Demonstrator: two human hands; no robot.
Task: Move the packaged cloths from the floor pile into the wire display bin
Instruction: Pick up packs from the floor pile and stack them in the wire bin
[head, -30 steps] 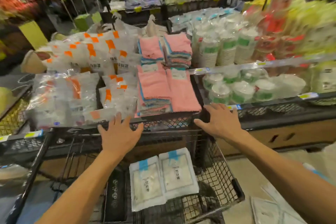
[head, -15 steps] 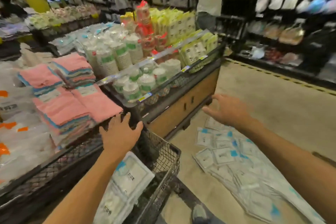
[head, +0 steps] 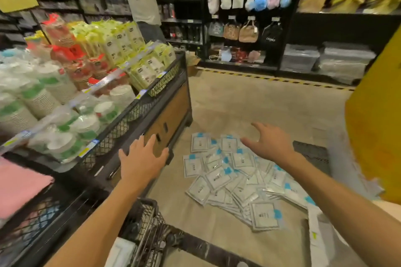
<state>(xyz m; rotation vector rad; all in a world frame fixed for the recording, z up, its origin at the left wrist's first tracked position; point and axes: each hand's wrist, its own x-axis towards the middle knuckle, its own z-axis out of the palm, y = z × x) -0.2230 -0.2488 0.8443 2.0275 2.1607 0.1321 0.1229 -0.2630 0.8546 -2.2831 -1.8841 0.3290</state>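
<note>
A pile of packaged cloths (head: 236, 178), flat clear packets with blue labels, lies spread on the beige floor at centre right. My right hand (head: 269, 141) hovers over the pile's far side, fingers spread, holding nothing. My left hand (head: 141, 160) is open and empty, in the air in front of the dark display stand's corner. The wire display bin (head: 145, 221) shows at the bottom centre, with one packet (head: 120, 251) visible inside it.
A black mesh display stand (head: 152, 102) with paper cups, plates and yellow-green packs fills the left. Pink towels (head: 19, 186) lie at lower left. A person (head: 145, 0) stands at the back shelves. A yellow pillar (head: 377, 136) stands at the right.
My view has swung right from the bins to the floor pile. Both hands left the bin's rim; the right hand now reaches out over the packets.
</note>
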